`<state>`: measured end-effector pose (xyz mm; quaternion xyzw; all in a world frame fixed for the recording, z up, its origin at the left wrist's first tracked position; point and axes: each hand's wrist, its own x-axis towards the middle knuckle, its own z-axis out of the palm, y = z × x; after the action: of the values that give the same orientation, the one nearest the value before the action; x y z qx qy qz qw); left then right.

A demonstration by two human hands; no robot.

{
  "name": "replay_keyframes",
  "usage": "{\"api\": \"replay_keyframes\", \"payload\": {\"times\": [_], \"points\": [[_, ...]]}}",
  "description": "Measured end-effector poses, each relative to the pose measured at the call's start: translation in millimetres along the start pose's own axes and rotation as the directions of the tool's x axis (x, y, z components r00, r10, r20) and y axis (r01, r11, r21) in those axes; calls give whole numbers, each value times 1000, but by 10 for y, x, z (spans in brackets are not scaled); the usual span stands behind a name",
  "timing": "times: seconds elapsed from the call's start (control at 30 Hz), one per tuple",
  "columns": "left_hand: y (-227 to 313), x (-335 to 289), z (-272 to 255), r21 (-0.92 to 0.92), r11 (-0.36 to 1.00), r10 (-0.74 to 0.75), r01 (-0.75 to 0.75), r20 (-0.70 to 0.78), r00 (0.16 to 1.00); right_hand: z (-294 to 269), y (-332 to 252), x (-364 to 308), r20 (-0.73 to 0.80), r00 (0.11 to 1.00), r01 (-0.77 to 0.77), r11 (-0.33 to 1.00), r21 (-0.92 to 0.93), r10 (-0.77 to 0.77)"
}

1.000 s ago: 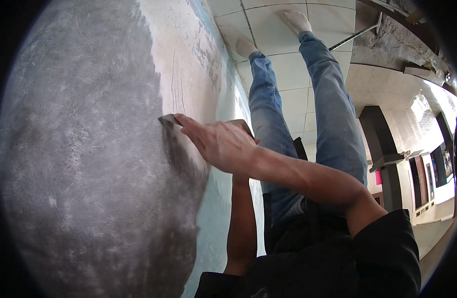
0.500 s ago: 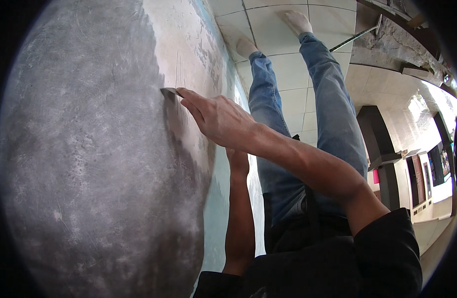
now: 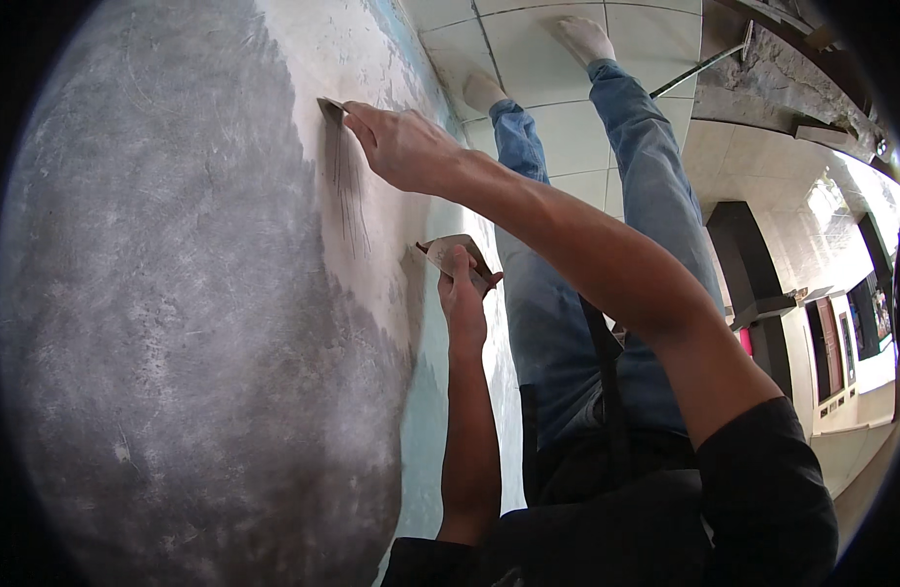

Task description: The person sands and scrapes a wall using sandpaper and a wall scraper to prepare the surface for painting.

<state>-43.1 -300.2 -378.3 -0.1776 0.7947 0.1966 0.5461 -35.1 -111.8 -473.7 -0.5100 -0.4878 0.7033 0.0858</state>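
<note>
Seemingly thin and stiff, the scraper lies flat-edged on the wall at far left, where grey plaster meets paler patch; the right hand closes its grip on the near end, the sensible hold for a light blade. Nearer, the left hand clasps a small board. No packages, labels or signs show.
</note>
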Motion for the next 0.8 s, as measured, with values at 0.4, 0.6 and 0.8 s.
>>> {"api": "replay_keyframes", "payload": {"times": [0.4,0.6,0.8], "points": [[-304,31,-245,219,951,188,-220,155,970,-69,-514,-759,289,954,-82,997,3,78],[42,-144,115,57,994,85,-91,98,991,-66,-381,-532,164,982,-107,993,41,99],[-18,-59,15,20,1000,11,-12,46,999,-58,-196,-134,139,988,-78,997,28,74]]}}
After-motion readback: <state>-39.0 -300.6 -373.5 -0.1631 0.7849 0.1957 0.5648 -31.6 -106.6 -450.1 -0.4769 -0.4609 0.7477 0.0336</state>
